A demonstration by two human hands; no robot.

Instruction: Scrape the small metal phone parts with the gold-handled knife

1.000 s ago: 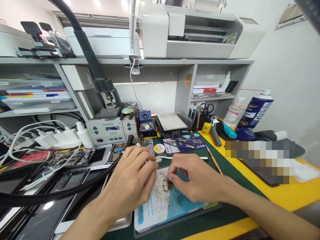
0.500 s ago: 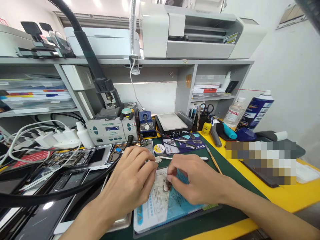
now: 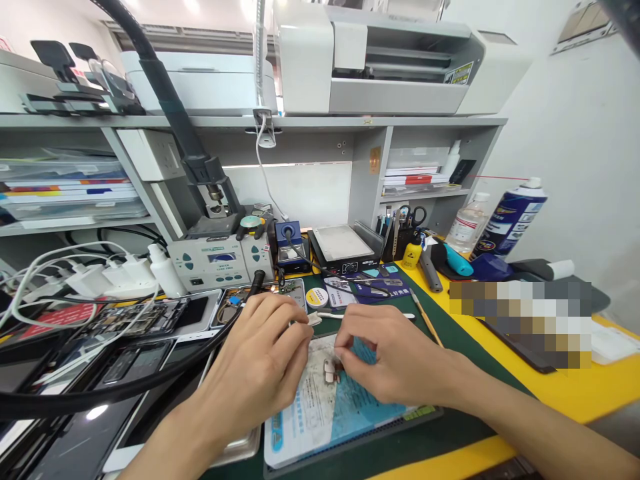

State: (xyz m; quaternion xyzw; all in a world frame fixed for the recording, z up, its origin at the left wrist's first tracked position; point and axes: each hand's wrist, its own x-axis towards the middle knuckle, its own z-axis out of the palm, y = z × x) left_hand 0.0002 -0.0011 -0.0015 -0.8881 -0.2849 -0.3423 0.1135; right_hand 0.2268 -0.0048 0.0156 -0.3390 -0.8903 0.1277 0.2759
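Observation:
Both my hands rest over a blue and white repair mat (image 3: pixel 325 413) on the green bench cover. My right hand (image 3: pixel 390 363) has its fingertips pinched on a small pale metal part (image 3: pixel 330 370) lying on the mat. My left hand (image 3: pixel 260 363) is curled, fingers pressed together near the same part; what it holds, if anything, is hidden. Just beyond my hands lie a white-handled tool (image 3: pixel 370 315) and an opened phone (image 3: pixel 265 293).
Opened phones (image 3: pixel 145 317) and white charger cables (image 3: pixel 75 280) crowd the left. A soldering station (image 3: pixel 220 257), a hot plate (image 3: pixel 345 247), a tool cup (image 3: pixel 400 230), a spray can (image 3: pixel 513 217) and a bottle (image 3: pixel 467 223) line the back. A black hose (image 3: pixel 110 387) crosses in front left.
Hands stay almost still over the mat; the view has shifted slightly, so everything sits a little lower and to the left.

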